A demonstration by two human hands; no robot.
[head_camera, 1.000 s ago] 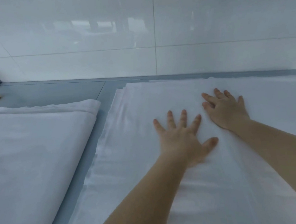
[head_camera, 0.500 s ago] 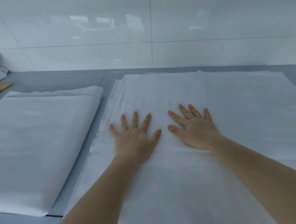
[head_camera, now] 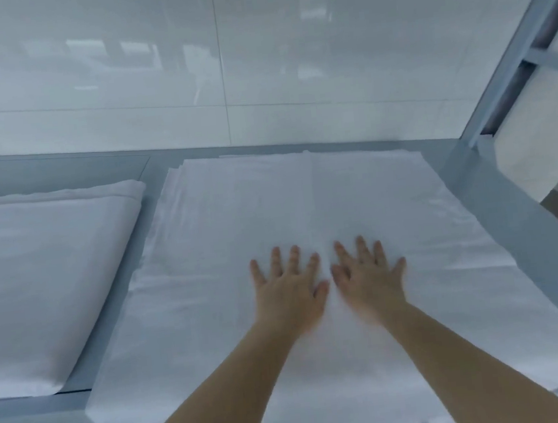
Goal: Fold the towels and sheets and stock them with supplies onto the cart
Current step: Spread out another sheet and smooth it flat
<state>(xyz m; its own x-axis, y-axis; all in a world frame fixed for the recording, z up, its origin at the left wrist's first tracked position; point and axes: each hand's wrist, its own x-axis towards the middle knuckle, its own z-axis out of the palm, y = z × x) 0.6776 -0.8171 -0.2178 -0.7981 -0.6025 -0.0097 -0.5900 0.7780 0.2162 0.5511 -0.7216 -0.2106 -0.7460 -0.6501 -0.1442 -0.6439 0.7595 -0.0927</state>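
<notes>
Pressing down side by side, the left hand [head_camera: 287, 288] and the right hand [head_camera: 368, 276] lay flat, fingers straight and spread wide, on a white folded sheet [head_camera: 226, 251] at the centre of the frame, their thumbs nearly touching. Neither hand gripped the fabric. The sheet covered most of the grey bench [head_camera: 496, 195], its stacked edges visible along the far left corner and its near edge hanging over the bench front toward the lower frame. A second folded sheet [head_camera: 42, 270], thicker and also white, sat at the left of the frame, just beside the first with a strip of bare bench between them. Glossy white wall tiles [head_camera: 186, 66] filled the upper frame, and a grey metal frame [head_camera: 515, 48] rose at the upper right.
</notes>
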